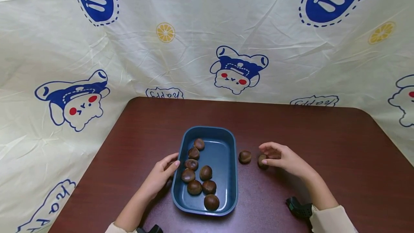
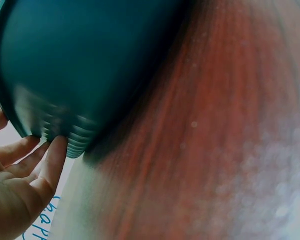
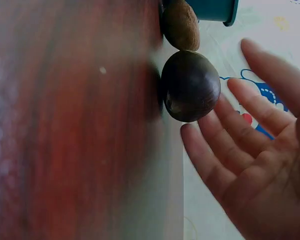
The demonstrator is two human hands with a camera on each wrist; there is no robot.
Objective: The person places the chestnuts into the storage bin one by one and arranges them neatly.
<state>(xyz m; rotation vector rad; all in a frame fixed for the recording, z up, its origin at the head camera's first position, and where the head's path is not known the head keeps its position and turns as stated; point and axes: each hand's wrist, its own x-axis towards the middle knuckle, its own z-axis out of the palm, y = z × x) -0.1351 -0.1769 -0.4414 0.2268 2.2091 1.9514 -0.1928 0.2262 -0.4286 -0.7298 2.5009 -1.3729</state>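
Observation:
A blue rectangular tray [image 1: 226, 175] stands on the dark wooden table [image 1: 323, 143] and holds several brown chestnuts [image 1: 206, 172]. My left hand [image 1: 161, 175] rests against the tray's left wall [image 2: 65, 100], fingertips [image 2: 57, 147] touching it. To the right of the tray lie two loose chestnuts, one [image 1: 244, 156] apart and one [image 1: 262, 161] at my right hand [image 1: 278, 157]. In the right wrist view the near chestnut [image 3: 189, 86] sits at the tips of my spread fingers [image 3: 224, 125], with the other chestnut [image 3: 181, 25] and the tray's corner [image 3: 212, 10] beyond.
A cream cloth [image 1: 194, 28] printed with blue cartoon figures hangs behind and beside the table. Bare tabletop stretches at the back and to the right. A black wrist device [image 1: 299, 208] sits on my right forearm.

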